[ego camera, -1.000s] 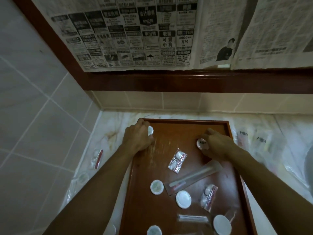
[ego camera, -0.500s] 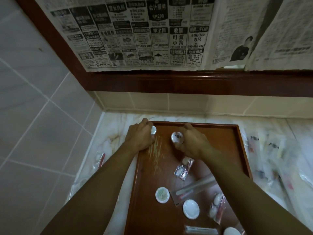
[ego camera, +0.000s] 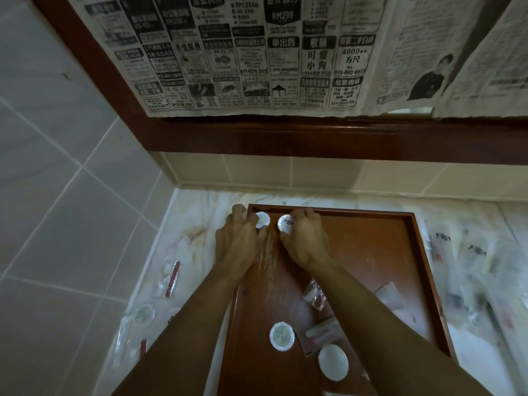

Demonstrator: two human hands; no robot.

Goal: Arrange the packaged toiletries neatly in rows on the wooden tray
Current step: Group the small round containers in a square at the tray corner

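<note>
The wooden tray [ego camera: 371, 252] lies on a marble counter. In its far left corner my left hand [ego camera: 238, 244] rests its fingers on a round white packet [ego camera: 263, 219]. Right beside it, my right hand [ego camera: 305, 241] grips a second round white packet [ego camera: 285, 223] and holds it down next to the first. Nearer me on the tray lie a round packet with a green print [ego camera: 281, 336], a plain round packet [ego camera: 333, 362], a clear sachet with red contents [ego camera: 314, 294] and a long clear packet [ego camera: 323, 331], partly hidden under my right forearm.
Loose packets lie on the counter left of the tray, among them a red-striped packet [ego camera: 171, 278] and a round packet on the counter [ego camera: 143, 314]. More clear packets [ego camera: 471, 261] are scattered at the right. A tiled wall stands at the left, a newspaper-covered frame behind.
My right hand carried its round packet leftward across the tray to the far left corner, beside the packet under my left hand. The left hand stayed put. The camera moved closer.
</note>
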